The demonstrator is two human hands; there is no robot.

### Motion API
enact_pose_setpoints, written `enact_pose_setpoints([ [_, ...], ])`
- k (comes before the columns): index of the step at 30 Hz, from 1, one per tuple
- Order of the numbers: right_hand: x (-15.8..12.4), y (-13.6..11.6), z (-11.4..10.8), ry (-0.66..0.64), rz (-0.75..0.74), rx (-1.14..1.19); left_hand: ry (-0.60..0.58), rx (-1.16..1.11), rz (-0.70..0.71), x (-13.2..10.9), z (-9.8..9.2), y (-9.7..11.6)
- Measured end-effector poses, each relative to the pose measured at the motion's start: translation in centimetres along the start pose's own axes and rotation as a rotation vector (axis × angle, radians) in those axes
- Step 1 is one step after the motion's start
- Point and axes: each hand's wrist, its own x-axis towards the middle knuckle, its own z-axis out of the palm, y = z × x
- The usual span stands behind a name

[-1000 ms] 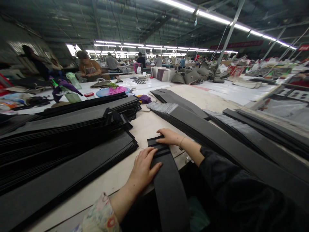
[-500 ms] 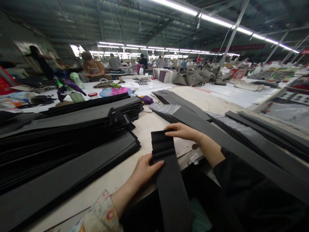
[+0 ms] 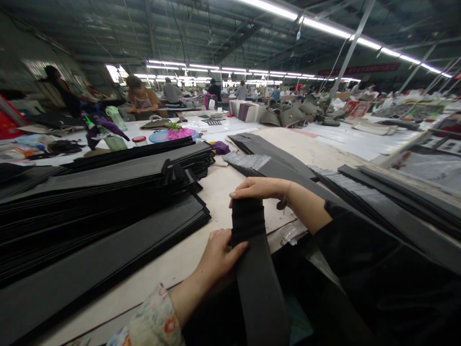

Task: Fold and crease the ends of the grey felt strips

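Observation:
A bundle of long dark grey strips (image 3: 257, 283) with staggered black ends runs from the bottom of the view up to the table. My left hand (image 3: 216, 254) grips the bundle's left edge, thumb lying across its face and fingers partly hidden behind. At the far end my right hand (image 3: 257, 188) is bent over the top, its fingertips at the upper left corner. Part of that hand's grip is hidden by the strips. Beside the left hand lies a thick stack of similar strips (image 3: 118, 254).
More stacked strips (image 3: 288, 180) lie to the right, some with pale ends. Behind stand a blue basin (image 3: 158, 137), a red-lidded jar (image 3: 139, 140) and a green bottle (image 3: 115, 142). Grey bags (image 3: 291, 114) are heaped farther back. A person in brown (image 3: 142, 98) works across the table.
My right hand has slid left along the bundle's top end and now curls over it. The bundle's far end is slightly bent and shifted right. My left hand keeps its hold.

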Motion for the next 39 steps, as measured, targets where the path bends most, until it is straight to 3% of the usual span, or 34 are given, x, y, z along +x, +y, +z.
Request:
enact_pose_setpoints([
  [5, 0.1, 0.5, -0.1, -0.028, -0.038, -0.008, 0.004, -0.027, 0.000, -0.1, 0.1, 0.0],
  [14, 0.8, 1.1, 1.0, 0.177, -0.124, -0.324, 0.000, -0.031, 0.010, 0.0, 0.2, -0.3],
  [19, 1.5, 1.8, 1.8, 0.332, -0.320, -0.677, 0.002, -0.066, 0.026, 0.0, 0.2, -0.2],
  [22, 1.6, 1.9, 2.1, 0.401, -0.360, -0.797, -0.012, -0.188, 0.014, 0.1, 0.2, -0.1],
  [28, 1.5, 1.9, 1.9, 0.416, -0.362, -0.702, -0.043, -0.415, -0.031, 0.1, 0.5, -0.1],
  [32, 0.8, 1.4, 1.8, 0.560, -0.430, -0.574, -0.036, -0.480, -0.045, 0.1, 0.6, -0.2],
  [34, 0.4, 1.3, 2.0, 0.516, -0.356, -0.474, -0.028, -0.467, -0.033, 0.0, 0.5, -0.1],
  [39, -0.2, 2.0, 2.5, 0.213, -0.099, -0.281, 0.008, -0.339, 0.022, 0.0, 0.3, 0.0],
])
